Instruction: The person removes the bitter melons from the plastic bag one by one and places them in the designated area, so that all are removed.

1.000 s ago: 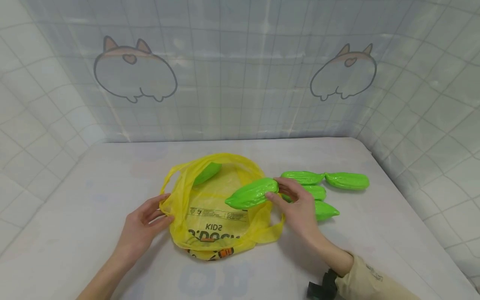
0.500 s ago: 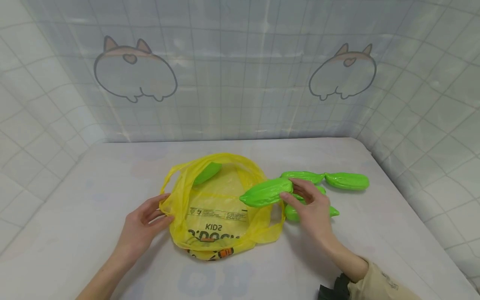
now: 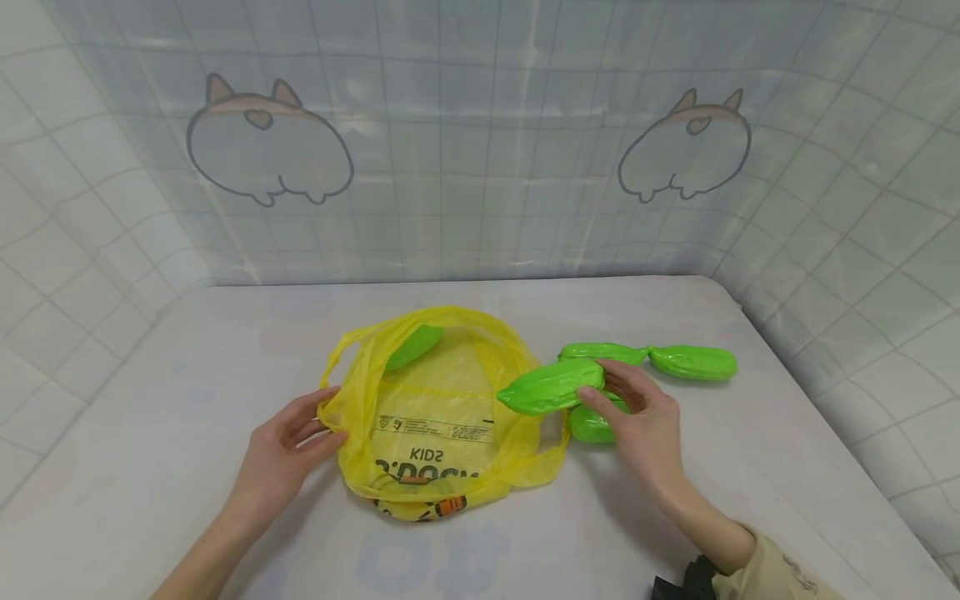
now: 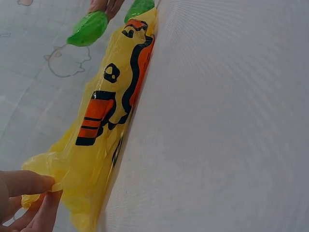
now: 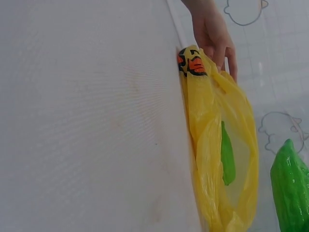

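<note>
A yellow plastic bag (image 3: 435, 400) lies on the table with its mouth held wide, and a green bitter melon (image 3: 415, 347) shows inside. At its left edge my left hand (image 3: 288, 437) pinches the film between thumb and fingers; the left wrist view shows this pinch on the crumpled yellow plastic (image 4: 48, 169). My right hand (image 3: 645, 421) holds another glossy, ribbed bitter melon (image 3: 551, 386) by its blunt end, pointed tip toward the bag. It hangs near the bag's right rim, and in the right wrist view this melon (image 5: 289, 186) is at the right edge.
More bitter melons lie right of the bag: one at the back (image 3: 603, 352), one farther right (image 3: 693, 362) and one below the held melon (image 3: 592, 425), partly covered by my right hand. A tiled-pattern backdrop (image 3: 480, 167) rises behind and on both sides of the white table.
My right hand has moved right with the bitter melon, from over the bag's mouth to its right rim. My left hand and the bag have stayed in place.
</note>
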Motion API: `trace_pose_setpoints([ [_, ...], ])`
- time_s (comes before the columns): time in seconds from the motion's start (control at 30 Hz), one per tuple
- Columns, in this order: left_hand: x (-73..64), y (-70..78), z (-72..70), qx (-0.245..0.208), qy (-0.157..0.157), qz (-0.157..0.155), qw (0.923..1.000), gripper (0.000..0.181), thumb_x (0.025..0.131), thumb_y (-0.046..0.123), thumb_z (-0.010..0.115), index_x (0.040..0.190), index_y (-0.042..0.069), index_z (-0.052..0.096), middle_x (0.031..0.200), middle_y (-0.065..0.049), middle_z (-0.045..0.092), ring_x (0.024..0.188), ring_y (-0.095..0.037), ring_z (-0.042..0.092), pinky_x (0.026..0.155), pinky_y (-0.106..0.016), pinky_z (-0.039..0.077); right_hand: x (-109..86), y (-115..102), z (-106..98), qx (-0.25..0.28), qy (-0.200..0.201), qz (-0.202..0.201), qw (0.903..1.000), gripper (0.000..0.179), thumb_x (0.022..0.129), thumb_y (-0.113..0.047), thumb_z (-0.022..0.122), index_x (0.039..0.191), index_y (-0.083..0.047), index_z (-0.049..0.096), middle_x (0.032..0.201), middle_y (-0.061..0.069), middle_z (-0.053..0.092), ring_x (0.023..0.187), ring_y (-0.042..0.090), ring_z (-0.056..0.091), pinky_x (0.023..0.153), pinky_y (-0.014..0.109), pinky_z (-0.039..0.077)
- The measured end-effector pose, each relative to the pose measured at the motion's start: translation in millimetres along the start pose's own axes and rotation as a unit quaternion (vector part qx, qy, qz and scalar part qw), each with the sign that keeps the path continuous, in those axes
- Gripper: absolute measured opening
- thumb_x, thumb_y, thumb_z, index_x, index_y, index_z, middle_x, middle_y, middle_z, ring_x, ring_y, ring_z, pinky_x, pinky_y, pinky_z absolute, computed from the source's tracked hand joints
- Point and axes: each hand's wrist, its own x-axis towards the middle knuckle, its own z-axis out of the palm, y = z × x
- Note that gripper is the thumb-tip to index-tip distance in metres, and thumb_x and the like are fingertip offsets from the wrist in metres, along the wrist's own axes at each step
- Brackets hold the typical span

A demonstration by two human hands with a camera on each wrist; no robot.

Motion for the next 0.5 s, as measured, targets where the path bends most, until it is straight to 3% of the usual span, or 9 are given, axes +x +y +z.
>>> trace_pose_setpoints([
  [0.27, -0.2, 0.6, -0.6, 0.002, 0.0, -0.002, 1.0, 0.065, 0.093, 0.023, 0.073, 0.15, 0.015, 0.044, 0.15, -0.015, 0.048, 0.105, 0.009, 0.058, 0.086, -0.014, 0.055, -2.9, -1, -12, -0.002, 0.023, 0.006, 0.9997, 0.044, 0.086, -0.015, 0.08, 0.128, -0.011, 0.067, 0.123, 0.002, 0.066, 0.106, 0.0, 0.065, 0.097, 0.015, 0.051],
  [0.5, 0.4, 1.3, -1.0, 0.003, -0.002, -0.002, 1.0, 0.065, 0.092, 0.023, 0.074, 0.15, 0.015, 0.044, 0.15, -0.015, 0.049, 0.106, 0.009, 0.058, 0.086, -0.014, 0.055, -2.4, 0, -25, 0.009, 0.064, -0.013, 0.9978, 0.044, 0.084, -0.005, 0.08, 0.126, -0.007, 0.068, 0.117, -0.007, 0.068, 0.104, 0.001, 0.066, 0.095, 0.014, 0.051],
])
